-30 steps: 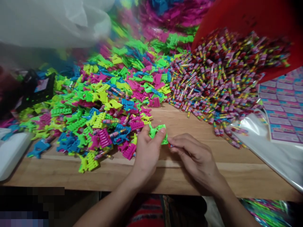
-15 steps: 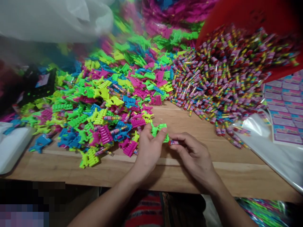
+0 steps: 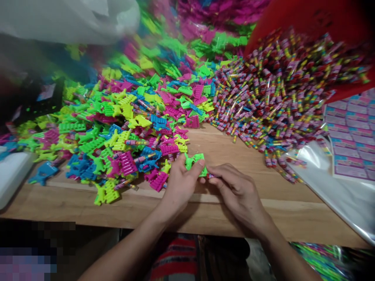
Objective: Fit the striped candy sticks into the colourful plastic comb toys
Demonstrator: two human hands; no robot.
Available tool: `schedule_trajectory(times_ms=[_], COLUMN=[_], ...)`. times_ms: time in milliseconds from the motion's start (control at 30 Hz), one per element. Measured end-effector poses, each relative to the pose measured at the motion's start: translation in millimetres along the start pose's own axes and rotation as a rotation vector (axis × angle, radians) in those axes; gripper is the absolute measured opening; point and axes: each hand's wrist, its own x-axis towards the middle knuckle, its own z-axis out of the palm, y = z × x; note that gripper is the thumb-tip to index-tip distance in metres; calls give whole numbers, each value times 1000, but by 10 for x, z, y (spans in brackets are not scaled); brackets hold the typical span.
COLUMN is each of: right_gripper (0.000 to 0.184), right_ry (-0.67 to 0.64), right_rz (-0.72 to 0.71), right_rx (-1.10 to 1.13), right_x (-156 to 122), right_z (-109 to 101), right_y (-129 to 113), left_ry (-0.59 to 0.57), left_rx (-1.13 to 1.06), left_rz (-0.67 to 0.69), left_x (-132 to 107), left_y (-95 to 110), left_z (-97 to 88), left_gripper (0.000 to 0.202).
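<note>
My left hand (image 3: 183,181) is closed on a bright green plastic toy piece (image 3: 200,158), its thumb pressed on top, just above the wooden table (image 3: 249,212). My right hand (image 3: 237,187) pinches a small candy tube (image 3: 209,176) between thumb and fingertips. The tube's visible end is right at the lower right edge of the green piece; whether it is inside cannot be made out. Most of the tube is hidden by my fingers. Left of my hands lies a heap of like toy pieces (image 3: 99,144) in green, yellow, pink and blue, with several candy tubes among them.
A large pile of candy tubes (image 3: 263,101) spills from a red bag (image 3: 293,19) at the right. Printed label sheets (image 3: 353,148) and clear plastic film (image 3: 316,168) lie on the right. A white box-like object (image 3: 16,175) stands on the left; a whitish bag (image 3: 67,23) hangs behind.
My right hand has moved a little left, bringing the candy tube up against the green toy piece. The view has shifted slightly.
</note>
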Motion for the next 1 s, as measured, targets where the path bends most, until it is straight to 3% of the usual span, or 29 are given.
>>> schedule_trajectory(times_ms=[167, 400, 667, 833, 1000], right_gripper=[49, 34, 36, 41, 27], right_ry=[2, 23, -43, 9, 29], right_rz=[-160, -30, 17, -43, 97], right_rx=[-127, 10, -23, 16, 65], right_x=[1, 29, -11, -16, 32], right_z=[39, 26, 40, 82, 94], right_y=[-1, -9, -47, -64, -85], left_ry=[-4, 15, -15, -20, 12], left_rx=[-3, 13, -53, -126, -163], left_rz=[-19, -15, -46, -84, -51], left_x=[-18, -46, -104, -129, -141], left_y=[-10, 2, -12, -31, -33], left_z=[-38, -39, -125, -107, -90], left_gripper=[36, 39, 35, 35, 32])
